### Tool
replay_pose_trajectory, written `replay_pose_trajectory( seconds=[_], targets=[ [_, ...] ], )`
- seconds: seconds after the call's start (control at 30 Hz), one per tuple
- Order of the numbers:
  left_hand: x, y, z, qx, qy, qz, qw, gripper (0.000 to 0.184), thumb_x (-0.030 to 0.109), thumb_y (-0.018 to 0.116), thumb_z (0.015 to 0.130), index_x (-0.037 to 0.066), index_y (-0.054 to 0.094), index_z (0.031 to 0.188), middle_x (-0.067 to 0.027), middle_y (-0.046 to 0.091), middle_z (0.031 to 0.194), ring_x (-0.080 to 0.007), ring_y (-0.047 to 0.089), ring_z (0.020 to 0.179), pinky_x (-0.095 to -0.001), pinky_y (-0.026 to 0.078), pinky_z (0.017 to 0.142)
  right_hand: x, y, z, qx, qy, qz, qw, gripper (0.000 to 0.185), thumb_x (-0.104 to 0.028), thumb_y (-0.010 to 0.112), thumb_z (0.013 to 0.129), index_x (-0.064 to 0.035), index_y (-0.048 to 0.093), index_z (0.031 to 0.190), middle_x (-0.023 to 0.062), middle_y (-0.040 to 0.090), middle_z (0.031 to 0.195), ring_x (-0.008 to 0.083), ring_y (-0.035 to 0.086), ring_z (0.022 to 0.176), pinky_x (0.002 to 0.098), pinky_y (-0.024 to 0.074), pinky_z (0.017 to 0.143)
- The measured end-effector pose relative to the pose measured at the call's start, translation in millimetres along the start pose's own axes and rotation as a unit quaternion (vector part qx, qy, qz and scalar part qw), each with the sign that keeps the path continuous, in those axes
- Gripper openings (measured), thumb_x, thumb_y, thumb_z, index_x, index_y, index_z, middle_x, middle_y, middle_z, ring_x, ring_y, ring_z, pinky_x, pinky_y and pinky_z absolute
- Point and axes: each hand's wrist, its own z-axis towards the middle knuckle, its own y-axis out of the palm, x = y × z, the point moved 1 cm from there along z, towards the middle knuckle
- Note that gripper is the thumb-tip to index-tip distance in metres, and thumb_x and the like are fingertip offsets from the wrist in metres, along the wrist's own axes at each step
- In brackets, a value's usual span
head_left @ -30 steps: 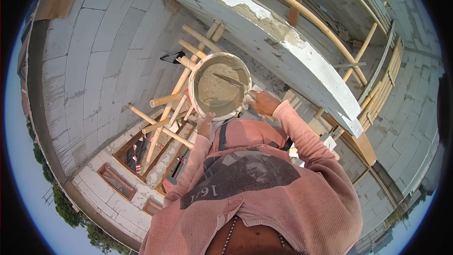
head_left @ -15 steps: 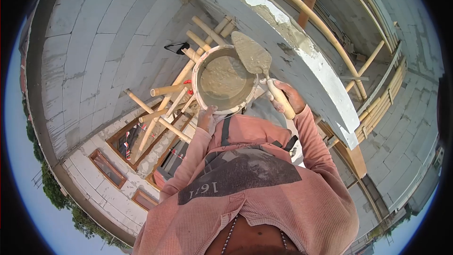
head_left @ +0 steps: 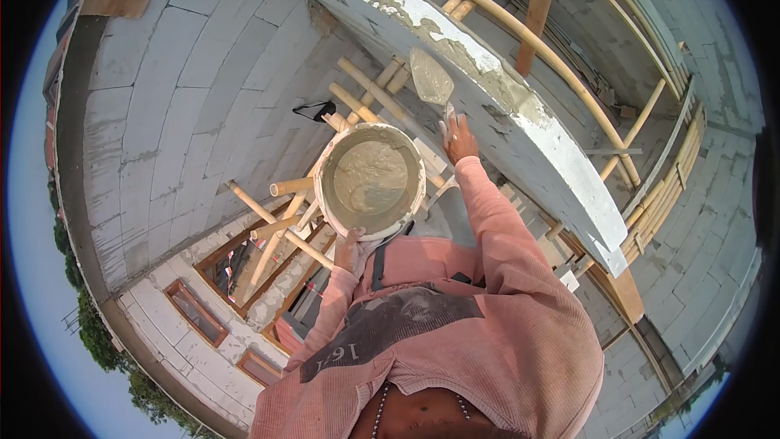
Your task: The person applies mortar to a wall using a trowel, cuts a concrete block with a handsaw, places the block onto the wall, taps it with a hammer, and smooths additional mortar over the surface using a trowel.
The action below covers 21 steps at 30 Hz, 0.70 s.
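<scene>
My left hand (head_left: 349, 250) grips the near rim of a round bucket (head_left: 418, 187), its fingers closed there. Wet grey mortar (head_left: 370, 177) lies inside the bucket. Out in front, my right hand (head_left: 461, 140) is wrapped round the handle of a trowel (head_left: 431, 77), hiding most of that handle. Mortar coats the trowel's blade, which points away from me beside the block wall (head_left: 520, 126). Along the top of this wall runs a rough strip of mortar (head_left: 463, 42); whether the blade touches the wall I cannot tell.
Bamboo poles (head_left: 366, 85) cross beyond and left of the bucket. More bamboo (head_left: 561, 65) stands behind the wall on the right. A tall block wall (head_left: 179, 106) rises on the left, with wooden frames (head_left: 195, 313) low down. A black strap-like item (head_left: 315, 110) hangs near the poles.
My right hand has moved forward, carrying the trowel from over the bucket to beside the wall. The bucket, still in my left hand, appears slightly lower in view.
</scene>
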Motion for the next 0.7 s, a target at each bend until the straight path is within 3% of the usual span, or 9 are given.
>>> replay_pose_trajectory(
  seconds=[0.03, 0.17, 0.23, 0.3, 0.37, 0.43, 0.47, 0.6, 0.7],
  targets=[
    [5, 8, 0, -0.009, 0.005, -0.002, 1.000, 0.029, 0.007, 0.054, 0.095, -0.006, 0.046, 0.119, -0.0184, 0.060, 0.110, -0.0402, 0.067, 0.105, -0.0525, 0.059, 0.095, 5, -8, -14, -0.026, 0.007, 0.008, 1.000, 0.045, -0.030, 0.057, 0.100, -0.0066, 0.047, 0.138, 0.0252, 0.053, 0.122, 0.0482, 0.064, 0.095, 0.0536, 0.0543, 0.079],
    [-12, -2, 20, -0.001, 0.003, -0.055, 0.998, 0.024, 0.007, 0.055, 0.094, -0.005, 0.049, 0.113, -0.0173, 0.061, 0.106, -0.0395, 0.068, 0.103, -0.0522, 0.060, 0.093, 22, -60, -96, 0.036, -0.045, 0.059, 0.997, 0.048, -0.033, 0.061, 0.099, -0.0002, 0.054, 0.133, 0.0308, 0.061, 0.118, 0.0484, 0.062, 0.106, 0.0489, 0.0525, 0.089],
    [-17, 2, 33, 0.004, 0.009, -0.041, 0.999, 0.021, 0.007, 0.056, 0.093, -0.004, 0.050, 0.110, -0.0164, 0.062, 0.103, -0.0385, 0.068, 0.102, -0.0519, 0.061, 0.091, -5, -122, -122, -0.024, -0.015, 0.160, 0.987, 0.051, -0.036, 0.065, 0.096, -0.0008, 0.056, 0.132, 0.0320, 0.062, 0.117, 0.0467, 0.060, 0.111, 0.0478, 0.0492, 0.095],
    [-21, 13, 33, 0.006, 0.016, -0.042, 0.999, 0.022, 0.008, 0.057, 0.093, -0.004, 0.051, 0.111, -0.0158, 0.062, 0.102, -0.0366, 0.069, 0.100, -0.0505, 0.062, 0.089, -43, -188, -130, -0.229, 0.132, 0.199, 0.944, 0.054, -0.039, 0.063, 0.097, 0.0010, 0.056, 0.132, 0.0303, 0.060, 0.125, 0.0436, 0.061, 0.113, 0.0480, 0.0489, 0.095],
    [-25, 21, 36, 0.004, 0.029, -0.033, 0.999, 0.024, 0.008, 0.057, 0.092, -0.003, 0.052, 0.112, -0.0153, 0.062, 0.101, -0.0347, 0.069, 0.099, -0.0492, 0.063, 0.086, -47, -198, -136, -0.304, 0.102, 0.147, 0.936, 0.057, -0.042, 0.061, 0.097, 0.0016, 0.055, 0.134, 0.0297, 0.060, 0.127, 0.0425, 0.061, 0.112, 0.0482, 0.0491, 0.095],
    [-34, 24, 40, 0.000, 0.044, -0.010, 0.999, 0.025, 0.007, 0.057, 0.091, -0.002, 0.052, 0.114, -0.0150, 0.063, 0.102, -0.0329, 0.069, 0.097, -0.0480, 0.063, 0.083, -23, -173, -138, -0.238, -0.099, 0.010, 0.966, 0.061, -0.046, 0.058, 0.098, 0.0011, 0.054, 0.137, 0.0300, 0.062, 0.124, 0.0432, 0.062, 0.111, 0.0485, 0.0498, 0.095],
    [-33, 34, 34, -0.012, 0.059, 0.004, 0.998, 0.028, 0.010, 0.058, 0.090, -0.003, 0.054, 0.115, -0.0144, 0.064, 0.099, -0.0306, 0.070, 0.092, -0.0435, 0.064, 0.079, -27, -166, -133, -0.225, -0.094, -0.017, 0.970, 0.058, -0.049, 0.057, 0.097, -0.0008, 0.059, 0.129, 0.0270, 0.066, 0.115, 0.0443, 0.063, 0.108, 0.0522, 0.0473, 0.096],
    [-37, 47, 30, -0.039, 0.085, 0.082, 0.992, 0.027, 0.013, 0.059, 0.088, -0.002, 0.059, 0.110, -0.0124, 0.067, 0.095, -0.0244, 0.069, 0.084, -0.0340, 0.060, 0.073, -59, -150, -91, -0.272, -0.040, -0.091, 0.957, 0.050, -0.044, 0.051, 0.099, -0.0010, 0.060, 0.124, 0.0251, 0.067, 0.114, 0.0436, 0.062, 0.109, 0.0525, 0.0488, 0.094],
    [-51, 25, 58, -0.073, 0.105, 0.126, 0.984, 0.029, 0.013, 0.061, 0.090, -0.002, 0.058, 0.114, -0.0131, 0.067, 0.102, -0.0245, 0.070, 0.089, -0.0360, 0.061, 0.075, -76, -159, -75, -0.320, -0.039, -0.147, 0.935, 0.049, -0.043, 0.051, 0.099, -0.0022, 0.059, 0.125, 0.0236, 0.068, 0.112, 0.0416, 0.064, 0.108, 0.0513, 0.0502, 0.093]
  ],
)
